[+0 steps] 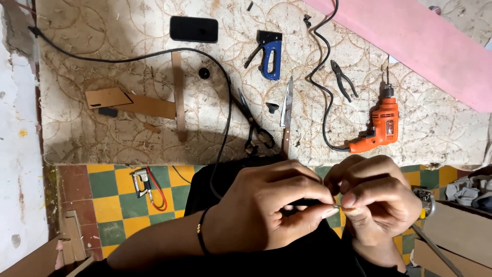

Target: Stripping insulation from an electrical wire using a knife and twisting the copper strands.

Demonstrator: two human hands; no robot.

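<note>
Our left hand (266,205) and right hand (376,197) pinch a small metal piece (335,206) together above checkered floor tiles (110,202); at twelve o'clock, a sawdust-strewn worktop (128,41) carries an orange drill (379,128).

Pretty crowded tabletop (102,46) honestly. Straight ahead of both hands sit the scissors (253,120) and the knife (286,115) near the front edge, so reaching forward there means going over blades. A black cord (220,102) loops across the left middle and drops off the edge, another cable (320,77) snakes down to the orange drill (382,128) on the right. Pliers (342,79) and the blue staple gun (270,54) block the middle back. Best open patches: far left front, below the cardboard pieces (133,102), and right of the drill, under the pink board (420,46).
</note>
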